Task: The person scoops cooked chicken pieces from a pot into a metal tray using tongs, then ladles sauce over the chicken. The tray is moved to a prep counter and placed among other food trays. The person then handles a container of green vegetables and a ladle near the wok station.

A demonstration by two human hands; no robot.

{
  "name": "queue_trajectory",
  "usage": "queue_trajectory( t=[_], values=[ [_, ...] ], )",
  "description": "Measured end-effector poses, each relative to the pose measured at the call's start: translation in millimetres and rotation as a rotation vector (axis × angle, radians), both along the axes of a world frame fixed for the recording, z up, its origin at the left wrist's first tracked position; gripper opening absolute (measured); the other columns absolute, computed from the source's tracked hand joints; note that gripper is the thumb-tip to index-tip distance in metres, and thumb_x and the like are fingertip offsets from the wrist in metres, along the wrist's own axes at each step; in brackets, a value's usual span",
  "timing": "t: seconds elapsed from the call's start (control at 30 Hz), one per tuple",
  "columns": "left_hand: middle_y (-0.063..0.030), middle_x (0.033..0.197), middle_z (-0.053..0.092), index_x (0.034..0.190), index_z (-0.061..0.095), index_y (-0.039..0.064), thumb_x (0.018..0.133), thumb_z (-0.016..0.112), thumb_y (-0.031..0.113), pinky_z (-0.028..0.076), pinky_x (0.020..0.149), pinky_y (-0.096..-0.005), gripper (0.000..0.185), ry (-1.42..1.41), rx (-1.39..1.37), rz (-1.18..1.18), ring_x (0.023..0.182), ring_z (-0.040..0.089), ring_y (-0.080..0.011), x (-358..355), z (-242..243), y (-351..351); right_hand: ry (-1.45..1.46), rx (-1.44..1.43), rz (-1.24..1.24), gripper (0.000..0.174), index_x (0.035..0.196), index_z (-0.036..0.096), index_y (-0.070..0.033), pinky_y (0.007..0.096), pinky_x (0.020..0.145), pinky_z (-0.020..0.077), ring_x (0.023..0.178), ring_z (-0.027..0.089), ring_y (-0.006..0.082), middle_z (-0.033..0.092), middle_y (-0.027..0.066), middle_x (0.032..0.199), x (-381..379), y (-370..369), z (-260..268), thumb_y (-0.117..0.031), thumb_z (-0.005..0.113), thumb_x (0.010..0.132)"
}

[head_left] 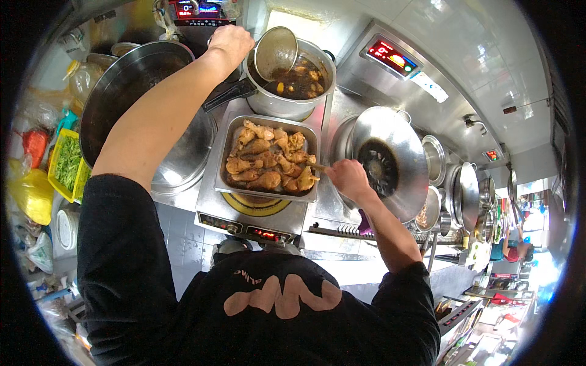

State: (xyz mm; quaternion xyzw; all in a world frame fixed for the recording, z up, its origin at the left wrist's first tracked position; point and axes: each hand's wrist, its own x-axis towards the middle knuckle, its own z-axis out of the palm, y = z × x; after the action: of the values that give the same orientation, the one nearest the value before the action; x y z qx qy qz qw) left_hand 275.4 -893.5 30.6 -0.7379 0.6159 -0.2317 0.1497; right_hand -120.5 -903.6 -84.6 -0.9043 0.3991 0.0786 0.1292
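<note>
My left hand is closed at the rim side of a round mesh strainer, its handle mostly hidden in the fist. The strainer tilts over a metal pot of dark broth with pieces of food in it. Below the pot, a rectangular steel tray holds several browned chicken drumsticks. At the tray's right edge my right hand grips a thin wooden utensil, perhaps chopsticks. Its tip reaches the drumsticks at that edge; whether it pinches one, I cannot tell.
The tray rests on an induction cooker. A large dark pan and a round metal lid are at the left, a yellow basket of greens beyond. Right stands a wok. Another person is at the far right.
</note>
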Motion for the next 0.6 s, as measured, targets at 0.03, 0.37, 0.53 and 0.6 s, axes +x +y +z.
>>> queue_trajectory(
  t=[0.03,0.37,0.53,0.6],
  values=[
    [-0.0065,0.092,0.074,0.089,0.076,0.012,0.082,0.066,0.008,0.060,0.074,-0.0351,0.013,-0.010,0.016,0.016,0.090,0.072,-0.0233,-1.4,-1.2,0.6,0.051,-0.033,-0.006,0.029,0.079,0.070,-0.001,0.0469,0.075,0.0548,0.083,0.069,0.0381,0.069,0.0221,0.084,11.2,0.9,-3.0,-0.026,0.061,0.090],
    [-0.0060,0.089,0.074,0.087,0.077,0.013,0.083,0.065,0.009,0.060,0.071,-0.0363,0.013,0.001,0.008,0.031,0.088,0.073,-0.0233,-0.8,-9.5,10.6,0.004,0.101,-0.035,0.035,0.090,0.071,0.002,0.0452,0.083,0.0549,0.094,0.067,0.0405,0.070,0.0226,0.093,58.5,5.1,-36.0,-0.032,0.065,0.085],
    [-0.0062,0.087,0.074,0.086,0.077,0.012,0.082,0.065,0.008,0.060,0.070,-0.0365,0.013,-0.027,0.025,0.022,0.086,0.073,-0.0230,0.2,-12.7,16.7,0.007,0.085,0.011,0.039,0.084,0.069,0.006,0.0478,0.081,0.0547,0.090,0.067,0.0423,0.069,0.0256,0.089,36.5,7.2,-40.7,-0.033,0.064,0.087],
    [-0.0058,0.087,0.074,0.086,0.077,0.012,0.082,0.065,0.009,0.060,0.069,-0.0364,0.013,-0.035,0.026,0.008,0.086,0.073,-0.0227,-0.7,-12.0,18.5,0.029,0.033,-0.065,0.040,0.082,0.069,0.006,0.0484,0.080,0.0549,0.089,0.067,0.0431,0.068,0.0275,0.087,27.2,11.5,-41.2,-0.033,0.064,0.088]
  ],
)
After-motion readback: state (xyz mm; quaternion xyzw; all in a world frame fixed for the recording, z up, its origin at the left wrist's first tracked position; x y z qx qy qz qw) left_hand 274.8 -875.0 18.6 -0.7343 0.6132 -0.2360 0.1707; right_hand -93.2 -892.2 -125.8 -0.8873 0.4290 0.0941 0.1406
